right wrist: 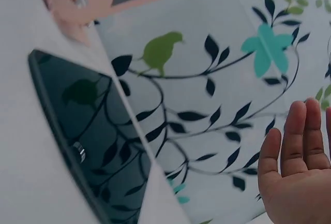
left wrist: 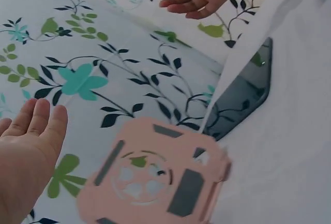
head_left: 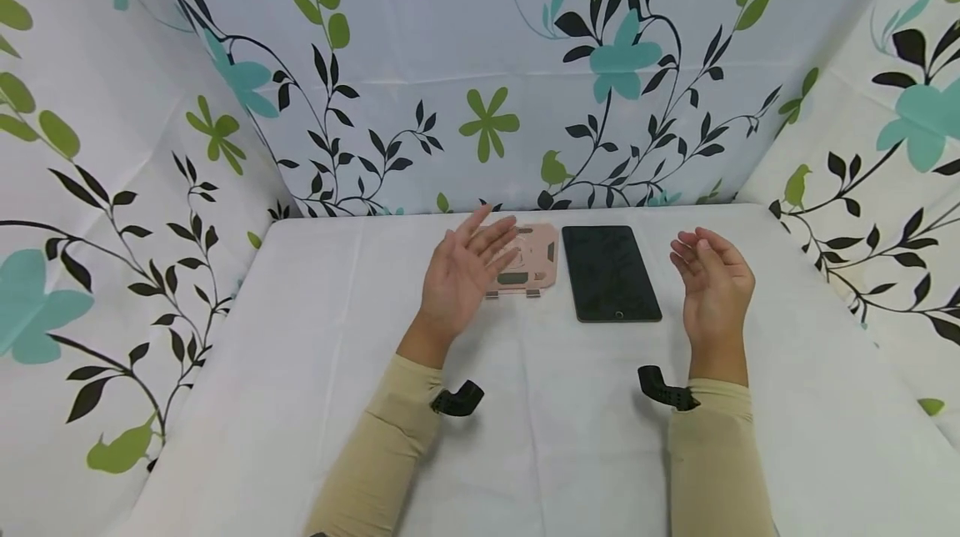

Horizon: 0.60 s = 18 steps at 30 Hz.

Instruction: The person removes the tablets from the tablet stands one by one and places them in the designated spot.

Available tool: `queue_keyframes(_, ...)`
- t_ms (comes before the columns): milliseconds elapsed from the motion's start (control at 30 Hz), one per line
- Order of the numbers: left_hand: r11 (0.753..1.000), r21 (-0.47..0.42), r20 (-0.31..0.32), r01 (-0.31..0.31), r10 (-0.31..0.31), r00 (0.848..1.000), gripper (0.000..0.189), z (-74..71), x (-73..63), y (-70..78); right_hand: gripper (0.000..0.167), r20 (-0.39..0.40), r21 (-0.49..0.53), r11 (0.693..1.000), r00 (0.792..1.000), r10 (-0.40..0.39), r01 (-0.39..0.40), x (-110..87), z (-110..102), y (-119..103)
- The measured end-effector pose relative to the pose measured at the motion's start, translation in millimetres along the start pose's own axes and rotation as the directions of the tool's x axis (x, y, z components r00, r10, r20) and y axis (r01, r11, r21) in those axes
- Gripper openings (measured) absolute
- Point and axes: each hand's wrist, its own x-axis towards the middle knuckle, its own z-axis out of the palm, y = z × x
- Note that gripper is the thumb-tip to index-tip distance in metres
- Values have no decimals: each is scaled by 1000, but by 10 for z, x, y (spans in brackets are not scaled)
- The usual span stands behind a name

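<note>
A pink folding tablet stand point(head_left: 542, 258), a flat plate with grey pads, a round cut-out and two small tabs along its near edge, lies toward the back of the table. Just right of it is a black tablet point(head_left: 611, 274), screen up, its round button at the near end. My left hand point(head_left: 467, 274) hovers with spread fingers and palm turned up, covering the stand's left part in the head view; it holds nothing. Right of the tablet, my right hand point(head_left: 712, 295) is raised with loosely bent fingers, also holding nothing. The left wrist view shows the stand point(left wrist: 145, 177) whole except its lower edge.
A white cloth point(head_left: 300, 370) covers the table. Behind it hangs a leaf-patterned curtain point(head_left: 420, 45), with more of the same fabric at both sides. A black wrist strap point(head_left: 459, 399) juts inward from the left sleeve, another strap point(head_left: 663, 389) from the right.
</note>
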Motion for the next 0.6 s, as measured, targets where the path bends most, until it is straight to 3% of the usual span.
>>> queue_keyframes(67,991,109,-37,-77,81,996,70,-29,-19,142,31,58,-104,993,997,-53,59,-23,111,-38)
queue_keyframes(133,960,246,-68,-133,154,986,70,-82,-40,263,28,110,-243,963,990,-92,116,-53,220,-66)
queue_keyframes(200,898,404,-89,-173,227,970,70,-140,-64,361,27,159,-392,904,981,-115,170,-83,318,-85)
queue_keyframes(300,768,616,-108,-176,303,947,69,-242,-90,471,29,251,-591,763,959,-134,261,-129,431,-68)
queue_keyframes(400,612,782,-119,-120,336,934,63,-335,-102,540,34,362,-720,588,922,-135,369,-175,517,-6)
queue_keyframes(433,547,832,-115,-94,337,935,62,-364,-102,553,35,404,-747,521,905,-137,413,-187,534,26)
queue_keyframes(533,315,949,-83,-20,312,946,65,-440,-92,558,39,499,-778,379,860,-110,500,-221,582,121)
queue_keyframes(600,155,988,-51,8,278,959,69,-482,-79,538,41,546,-780,316,834,-75,539,-237,595,187)
